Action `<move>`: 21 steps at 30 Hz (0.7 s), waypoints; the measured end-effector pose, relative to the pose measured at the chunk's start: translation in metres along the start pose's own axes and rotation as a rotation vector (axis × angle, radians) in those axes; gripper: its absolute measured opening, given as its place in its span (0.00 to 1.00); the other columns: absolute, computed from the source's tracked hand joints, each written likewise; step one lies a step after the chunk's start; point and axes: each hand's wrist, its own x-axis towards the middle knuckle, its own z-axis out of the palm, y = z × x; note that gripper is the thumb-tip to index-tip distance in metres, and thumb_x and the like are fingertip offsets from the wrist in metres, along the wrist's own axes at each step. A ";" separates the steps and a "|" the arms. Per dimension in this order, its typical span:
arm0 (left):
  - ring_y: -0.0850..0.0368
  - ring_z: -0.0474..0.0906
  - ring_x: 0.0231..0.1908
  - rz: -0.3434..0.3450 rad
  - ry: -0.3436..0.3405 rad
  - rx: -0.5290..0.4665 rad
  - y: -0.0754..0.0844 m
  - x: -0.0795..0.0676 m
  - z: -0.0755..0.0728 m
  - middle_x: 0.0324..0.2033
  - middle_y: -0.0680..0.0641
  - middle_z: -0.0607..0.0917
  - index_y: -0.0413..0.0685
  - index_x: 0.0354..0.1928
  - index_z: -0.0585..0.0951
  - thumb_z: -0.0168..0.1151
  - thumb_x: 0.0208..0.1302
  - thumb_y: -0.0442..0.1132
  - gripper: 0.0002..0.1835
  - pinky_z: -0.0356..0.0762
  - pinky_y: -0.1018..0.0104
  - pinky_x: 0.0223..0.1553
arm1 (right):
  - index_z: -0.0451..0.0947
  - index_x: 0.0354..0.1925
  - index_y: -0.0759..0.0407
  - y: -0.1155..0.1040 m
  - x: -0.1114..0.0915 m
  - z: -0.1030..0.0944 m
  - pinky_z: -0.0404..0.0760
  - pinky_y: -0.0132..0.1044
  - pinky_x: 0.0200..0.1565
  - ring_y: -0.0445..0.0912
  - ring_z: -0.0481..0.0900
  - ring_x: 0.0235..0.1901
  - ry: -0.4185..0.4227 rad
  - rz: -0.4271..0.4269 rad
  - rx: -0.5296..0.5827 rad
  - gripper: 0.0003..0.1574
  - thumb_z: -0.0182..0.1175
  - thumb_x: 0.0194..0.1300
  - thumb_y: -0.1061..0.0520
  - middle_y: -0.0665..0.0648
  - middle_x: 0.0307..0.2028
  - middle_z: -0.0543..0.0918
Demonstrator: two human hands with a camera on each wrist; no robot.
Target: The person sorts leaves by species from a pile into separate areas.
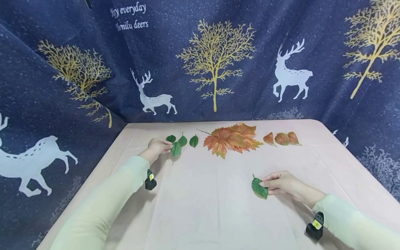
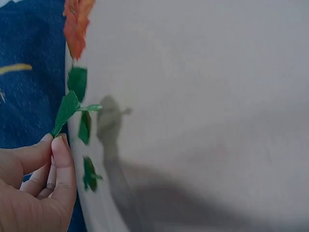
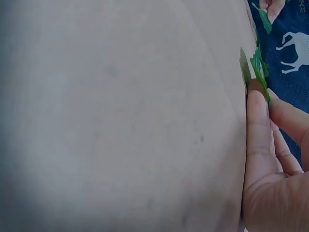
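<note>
My left hand (image 1: 157,148) pinches the edge of a green leaf (image 1: 176,149) between thumb and fingertips. In the left wrist view this leaf (image 2: 65,112) is raised above the table, its short stem pointing away from the hand. Beyond it lie three more green leaves, one at the left (image 1: 170,138), one in the middle (image 1: 182,141) and one at the right (image 1: 193,141). Nearer the table's front right, my right hand (image 1: 285,184) pinches another green leaf (image 1: 258,189) between thumb and fingers. The right wrist view shows that leaf (image 3: 259,72) nearly edge-on.
Large orange maple leaves (image 1: 232,139) lie overlapped at the back middle of the pale table (image 1: 200,201). To their right are three small reddish-brown leaves (image 1: 282,139). A dark blue cloth (image 1: 193,86) with deer and trees hangs behind the table and along its sides.
</note>
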 end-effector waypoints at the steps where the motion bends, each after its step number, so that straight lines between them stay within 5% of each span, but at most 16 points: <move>1: 0.70 0.80 0.22 -0.009 0.002 -0.009 -0.002 0.002 -0.002 0.54 0.33 0.81 0.29 0.53 0.79 0.61 0.63 0.27 0.16 0.82 0.66 0.49 | 0.81 0.45 0.71 0.000 0.000 0.000 0.86 0.35 0.39 0.41 0.85 0.31 0.000 0.001 -0.004 0.15 0.64 0.63 0.60 0.49 0.33 0.87; 9: 0.68 0.81 0.22 -0.048 -0.032 -0.060 -0.015 0.014 -0.009 0.47 0.37 0.85 0.24 0.53 0.77 0.61 0.63 0.26 0.17 0.84 0.69 0.43 | 0.81 0.45 0.71 -0.002 0.000 -0.001 0.86 0.35 0.39 0.42 0.86 0.32 -0.008 -0.004 -0.023 0.16 0.63 0.64 0.59 0.48 0.33 0.87; 21: 0.68 0.82 0.26 -0.050 -0.040 -0.012 -0.026 0.019 -0.013 0.53 0.33 0.81 0.26 0.55 0.76 0.60 0.64 0.26 0.18 0.83 0.71 0.43 | 0.82 0.44 0.69 0.000 0.000 -0.001 0.86 0.34 0.38 0.41 0.86 0.31 -0.001 0.009 -0.016 0.15 0.63 0.64 0.59 0.47 0.32 0.87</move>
